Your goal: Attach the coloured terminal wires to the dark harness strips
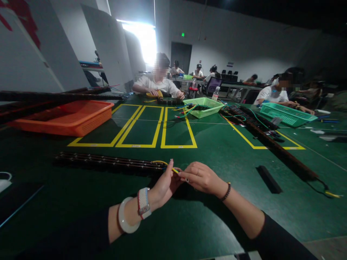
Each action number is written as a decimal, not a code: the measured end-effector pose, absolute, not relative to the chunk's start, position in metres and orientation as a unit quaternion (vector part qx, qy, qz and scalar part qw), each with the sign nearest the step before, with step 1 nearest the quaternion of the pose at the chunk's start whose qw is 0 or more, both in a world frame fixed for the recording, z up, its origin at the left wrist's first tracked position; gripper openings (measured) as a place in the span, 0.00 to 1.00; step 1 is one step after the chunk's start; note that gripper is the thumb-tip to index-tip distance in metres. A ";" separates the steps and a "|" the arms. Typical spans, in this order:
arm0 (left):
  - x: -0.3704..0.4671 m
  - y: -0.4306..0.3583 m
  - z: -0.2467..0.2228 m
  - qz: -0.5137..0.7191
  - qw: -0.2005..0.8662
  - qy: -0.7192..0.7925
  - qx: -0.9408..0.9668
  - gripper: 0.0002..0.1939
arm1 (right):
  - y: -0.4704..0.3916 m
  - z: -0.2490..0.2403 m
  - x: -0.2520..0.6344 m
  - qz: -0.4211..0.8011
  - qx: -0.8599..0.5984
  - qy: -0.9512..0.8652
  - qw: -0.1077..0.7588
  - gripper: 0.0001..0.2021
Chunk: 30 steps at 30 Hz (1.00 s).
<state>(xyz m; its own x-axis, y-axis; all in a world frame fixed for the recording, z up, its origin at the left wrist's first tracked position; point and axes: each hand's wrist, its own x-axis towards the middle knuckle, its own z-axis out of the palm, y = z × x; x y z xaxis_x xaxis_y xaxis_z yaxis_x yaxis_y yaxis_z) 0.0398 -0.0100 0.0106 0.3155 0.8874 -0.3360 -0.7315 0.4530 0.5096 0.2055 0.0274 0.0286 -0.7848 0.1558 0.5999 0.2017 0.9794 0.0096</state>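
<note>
Fingers (pixel 170 169) beside strip (pixel 108 161), orange basket (pixel 67 117) beyond

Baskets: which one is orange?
The orange basket at far left, beside long dark rails. The other two baskets are green.

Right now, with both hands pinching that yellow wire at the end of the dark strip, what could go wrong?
1. The left hand and right hand crowd the yellow wire, hiding its tip; it may slip unnoticed.
2. Pulling could drag the dark strip, which seems to lie loose on the green table.
</note>
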 end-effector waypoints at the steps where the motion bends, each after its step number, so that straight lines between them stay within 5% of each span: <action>1: 0.040 -0.010 0.012 0.510 0.797 0.292 0.139 0.19 | 0.029 0.026 0.206 -0.021 -0.117 -0.934 0.336 0.12; 7: 0.042 -0.011 0.012 0.520 0.771 0.322 0.176 0.16 | 0.046 0.011 0.208 0.008 -0.251 -0.894 0.371 0.10; 17: 0.042 -0.011 0.011 0.521 0.764 0.342 0.167 0.11 | 0.055 0.008 0.203 -0.029 -0.293 -0.946 0.138 0.10; 25: 0.040 -0.008 0.005 0.514 0.776 0.318 0.179 0.15 | 0.052 0.016 0.214 -0.022 -0.276 -0.917 0.286 0.13; 30: 0.039 -0.007 0.003 0.497 0.791 0.313 0.172 0.15 | 0.038 0.031 0.213 -0.038 -0.161 -0.963 0.213 0.22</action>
